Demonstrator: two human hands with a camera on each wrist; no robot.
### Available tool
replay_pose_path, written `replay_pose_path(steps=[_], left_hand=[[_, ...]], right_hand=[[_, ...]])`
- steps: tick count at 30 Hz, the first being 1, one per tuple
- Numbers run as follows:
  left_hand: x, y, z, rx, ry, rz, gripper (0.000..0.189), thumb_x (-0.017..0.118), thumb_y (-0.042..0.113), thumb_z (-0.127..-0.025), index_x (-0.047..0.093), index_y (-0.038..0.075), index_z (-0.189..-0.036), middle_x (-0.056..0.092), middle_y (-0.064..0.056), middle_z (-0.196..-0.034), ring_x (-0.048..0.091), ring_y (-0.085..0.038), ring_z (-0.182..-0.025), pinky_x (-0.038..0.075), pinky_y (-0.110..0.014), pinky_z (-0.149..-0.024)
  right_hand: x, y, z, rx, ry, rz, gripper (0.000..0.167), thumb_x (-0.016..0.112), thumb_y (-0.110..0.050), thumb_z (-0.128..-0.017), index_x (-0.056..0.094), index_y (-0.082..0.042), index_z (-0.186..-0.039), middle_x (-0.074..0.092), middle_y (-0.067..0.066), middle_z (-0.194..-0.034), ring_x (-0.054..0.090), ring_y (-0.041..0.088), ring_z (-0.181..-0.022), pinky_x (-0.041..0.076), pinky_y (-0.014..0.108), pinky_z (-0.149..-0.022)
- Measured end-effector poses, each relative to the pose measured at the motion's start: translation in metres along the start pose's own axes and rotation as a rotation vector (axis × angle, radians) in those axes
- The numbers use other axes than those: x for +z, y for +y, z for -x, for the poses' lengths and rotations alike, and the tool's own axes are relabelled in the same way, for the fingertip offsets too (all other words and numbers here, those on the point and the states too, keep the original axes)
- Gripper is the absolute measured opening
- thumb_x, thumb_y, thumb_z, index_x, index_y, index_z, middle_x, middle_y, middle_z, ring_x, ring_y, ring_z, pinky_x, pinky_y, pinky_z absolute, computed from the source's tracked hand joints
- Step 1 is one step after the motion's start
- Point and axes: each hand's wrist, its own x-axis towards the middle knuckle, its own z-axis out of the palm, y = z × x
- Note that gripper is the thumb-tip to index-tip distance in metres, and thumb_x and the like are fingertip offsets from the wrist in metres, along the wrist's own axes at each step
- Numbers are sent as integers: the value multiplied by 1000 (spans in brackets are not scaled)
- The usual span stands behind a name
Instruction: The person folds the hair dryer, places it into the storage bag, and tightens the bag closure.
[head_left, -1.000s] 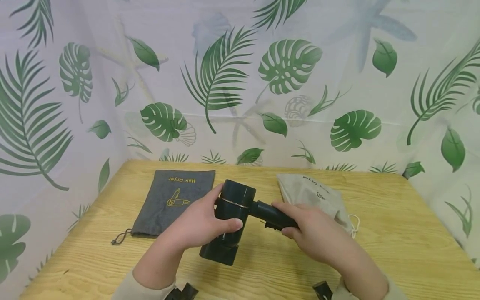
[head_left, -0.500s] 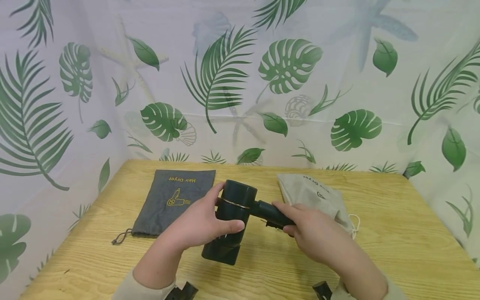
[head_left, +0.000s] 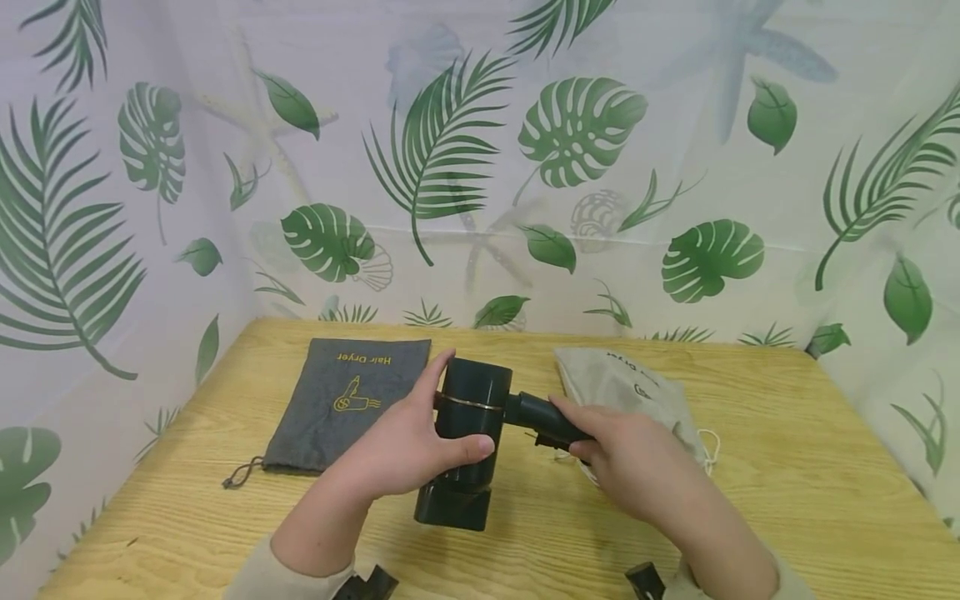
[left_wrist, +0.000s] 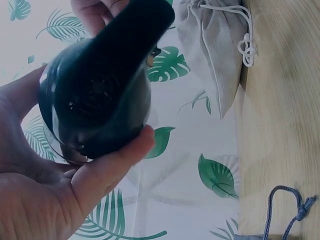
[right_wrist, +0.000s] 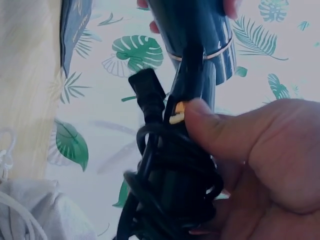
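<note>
Above the middle of the table I hold a dark hair dryer (head_left: 471,382) with both hands. My left hand (head_left: 401,450) grips its barrel, thumb across the near side and fingers round the far side. Around the handle (head_left: 551,415) my right hand (head_left: 633,458) is curled. At the barrel's lower end a flat nozzle (head_left: 452,507) points toward me. In the right wrist view, a black cord (right_wrist: 145,205) is wound round the handle, with its plug (right_wrist: 146,90) sticking up. My right thumb lies by the switches (right_wrist: 178,111). The left wrist view shows the nozzle end (left_wrist: 95,97) close up.
A dark grey drawstring bag (head_left: 322,417) printed "Hair Dryer" lies flat at left on the wooden table (head_left: 787,450). Behind my right hand lies a beige drawstring bag (head_left: 622,383), partly hidden. A leaf-patterned cloth (head_left: 480,183) hangs at the back and sides.
The dryer has turned slightly: its nozzle end has swung to the right and the barrel stands more upright. Both hands keep their hold, and the bags have not moved.
</note>
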Motion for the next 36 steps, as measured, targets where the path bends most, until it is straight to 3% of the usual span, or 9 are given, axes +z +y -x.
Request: replay_pose_path(steps=[6, 16, 22, 27, 36], left_hand=[[0, 3, 0, 8, 47, 32, 101, 77, 53, -72, 8, 48, -145, 49, -13, -130, 61, -25, -97, 50, -45, -75], [0, 6, 3, 3, 133, 67, 95, 78, 51, -72, 16, 48, -144, 53, -12, -123, 60, -25, -99, 50, -44, -73], [0, 5, 1, 6, 122, 124, 95, 79, 49, -72, 16, 49, -143, 53, -11, -118, 62, -21, -89, 52, -43, -73], [1, 2, 0, 0, 99, 165, 94, 78, 46, -74, 15, 49, -143, 52, -13, -121, 64, -21, -88, 53, -43, -73], [0, 1, 0, 1, 116, 152, 95, 78, 49, -73, 15, 49, -144, 51, -12, -120, 63, -22, -87, 52, -42, -72]], right_hand=[[-2, -6, 1, 63, 42, -37, 51, 70, -17, -86, 56, -28, -134, 66, 1, -118, 66, 20, -92, 47, 33, -67], [2, -15, 2, 78, 109, -9, 53, 70, -16, -86, 54, -26, -135, 65, 3, -121, 65, 26, -100, 50, 39, -70], [2, -16, 2, 85, 127, 0, 53, 70, -16, -86, 54, -27, -135, 64, 4, -122, 65, 28, -103, 51, 43, -73], [4, -17, 1, 137, 89, -21, 54, 69, -17, -86, 52, -31, -136, 63, 2, -124, 64, 26, -102, 47, 37, -69], [7, -20, 1, 144, 133, -3, 52, 70, -17, -86, 55, -29, -134, 66, 3, -118, 66, 25, -93, 45, 34, -63]])
